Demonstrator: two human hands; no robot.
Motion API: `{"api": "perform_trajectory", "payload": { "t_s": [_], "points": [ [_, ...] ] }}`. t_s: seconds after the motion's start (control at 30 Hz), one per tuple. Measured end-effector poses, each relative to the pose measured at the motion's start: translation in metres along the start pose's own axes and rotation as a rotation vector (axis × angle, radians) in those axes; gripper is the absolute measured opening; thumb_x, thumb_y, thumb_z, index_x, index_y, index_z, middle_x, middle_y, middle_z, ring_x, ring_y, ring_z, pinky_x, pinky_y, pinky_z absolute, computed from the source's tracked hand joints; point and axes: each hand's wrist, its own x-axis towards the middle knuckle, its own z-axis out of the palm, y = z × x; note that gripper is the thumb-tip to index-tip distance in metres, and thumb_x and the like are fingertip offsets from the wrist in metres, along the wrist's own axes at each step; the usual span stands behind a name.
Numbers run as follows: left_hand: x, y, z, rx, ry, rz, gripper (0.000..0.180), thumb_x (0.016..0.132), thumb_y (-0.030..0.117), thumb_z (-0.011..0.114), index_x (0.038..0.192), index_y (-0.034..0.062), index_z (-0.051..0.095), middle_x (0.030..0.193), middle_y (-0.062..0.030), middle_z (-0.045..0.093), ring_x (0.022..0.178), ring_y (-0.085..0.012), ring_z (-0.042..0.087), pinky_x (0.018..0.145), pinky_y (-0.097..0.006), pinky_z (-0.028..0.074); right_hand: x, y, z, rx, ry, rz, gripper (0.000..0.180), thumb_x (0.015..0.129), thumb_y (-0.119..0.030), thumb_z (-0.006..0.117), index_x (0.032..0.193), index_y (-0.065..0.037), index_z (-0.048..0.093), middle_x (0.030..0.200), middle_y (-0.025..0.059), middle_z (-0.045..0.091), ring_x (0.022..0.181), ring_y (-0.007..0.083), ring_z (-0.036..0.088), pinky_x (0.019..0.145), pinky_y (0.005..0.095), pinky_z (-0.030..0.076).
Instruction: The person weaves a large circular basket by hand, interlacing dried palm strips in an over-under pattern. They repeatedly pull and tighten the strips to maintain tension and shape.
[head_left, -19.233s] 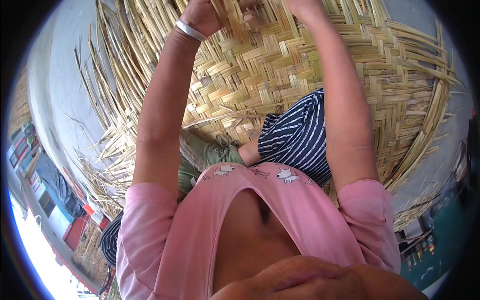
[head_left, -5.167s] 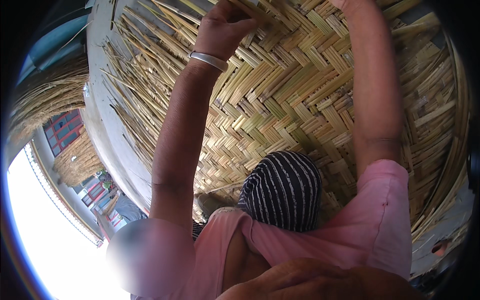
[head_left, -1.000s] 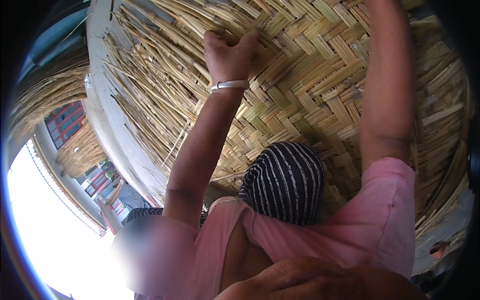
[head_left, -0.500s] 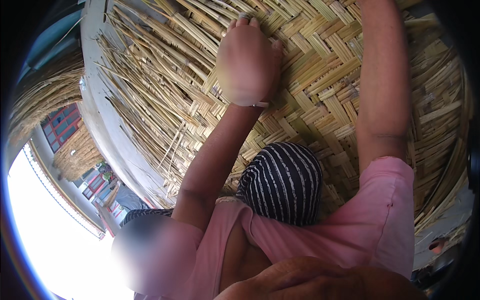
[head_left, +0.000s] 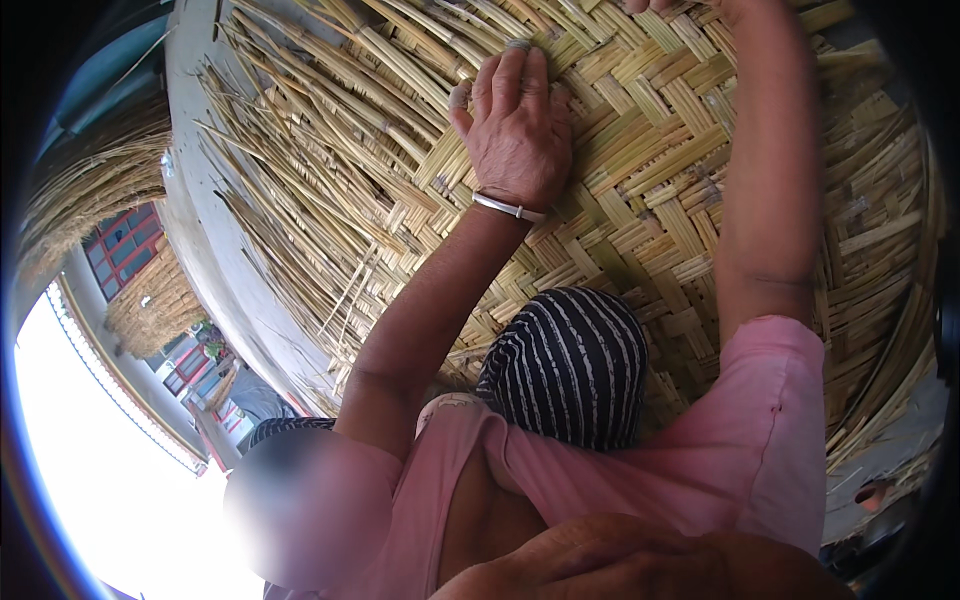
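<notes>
A large mat (head_left: 625, 215) of pale yellow-green split reeds, woven in a slanting pattern, spreads out before me. My left hand (head_left: 515, 140), with a silver bangle at the wrist, lies palm down on the weave. Its fingers are stretched over the reeds, and worn coverings or bands show at some fingertips. Loose reed ends (head_left: 330, 130) fan out from the woven part to the left of this hand. My right hand (head_left: 700, 6) is at the top edge, over the mat's far part. Most of it is cut off, so its grip is hidden.
My knee in black-and-white striped cloth (head_left: 570, 365) presses on the mat. A pale concrete edge (head_left: 200, 240) runs along the left. Beyond it are stacked straw (head_left: 150, 310) and a red-framed window (head_left: 125, 245). A small reddish-brown object (head_left: 872, 493) lies at lower right.
My right hand has come down slightly, so part of it now shows at the top edge. My left hand has shifted a little to the right on the mat.
</notes>
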Motion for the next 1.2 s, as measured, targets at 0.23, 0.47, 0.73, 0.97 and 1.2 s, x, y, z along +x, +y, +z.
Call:
{"api": "perform_trajectory", "payload": {
  "t_s": [0.23,0.47,0.73,0.97,1.2],
  "points": [
    [-0.003,-0.001,-0.001,-0.024,0.051,0.023,0.039,0.092,0.018,0.068,0.13,0.0096,0.068,0.137,-0.0102,0.061,0.131,-0.0313,0.054,0.111,-0.051,0.035,0.0,0.019,-0.002,0.069,-0.053,-0.158,0.022,0.095,-0.006,0.059,0.113,0.002,0.069,0.091,0.0148,0.076,0.075,0.0188,0.075,0.057,0.0308,0.057],
    [-0.001,-0.011,-0.003,-0.255,0.064,-0.014,0.041,0.089,0.018,0.068,0.129,0.0089,0.068,0.143,-0.0141,0.057,0.137,-0.0348,0.048,0.112,-0.052,0.035,0.023,0.038,-0.006,0.463,-0.027,-0.276,0.028,0.101,-0.02,0.063,0.118,0.002,0.065,0.096,0.0133,0.076,0.075,0.0157,0.072,0.059,0.0275,0.058],
    [0.043,-0.022,-0.018,-0.212,0.064,0.128,0.019,0.085,0.01,0.074,0.105,0.0117,0.076,0.111,-0.0066,0.072,0.104,-0.0294,0.066,0.092,-0.043,0.052,0.045,0.047,-0.013,1.1,0.554,-0.183,0.025,0.105,-0.023,0.057,0.114,0.0,0.06,0.1,0.0143,0.072,0.085,0.023,0.071,0.081,0.0371,0.061],
    [0.114,0.021,-0.01,-0.463,-0.014,0.081,0.034,0.087,0.017,0.074,0.118,0.003,0.068,0.105,-0.0186,0.069,0.086,-0.0377,0.07,0.079,-0.047,0.058,0.086,0.086,-0.024,1.945,0.452,-0.312,0.025,0.109,-0.024,0.047,0.101,-0.002,0.057,0.09,0.0163,0.069,0.08,0.0302,0.07,0.078,0.0477,0.061],
    [0.142,0.019,0.008,-0.815,-0.387,-0.399,0.038,0.083,0.027,0.083,0.111,0.001,0.078,0.096,-0.0129,0.078,0.086,-0.02,0.075,0.084,-0.033,0.058,0.097,0.094,-0.023,2.021,0.397,-0.468,0.031,0.108,-0.032,0.051,0.1,-0.003,0.058,0.09,0.0164,0.069,0.08,0.0308,0.07,0.078,0.0469,0.06]
  ]
}}
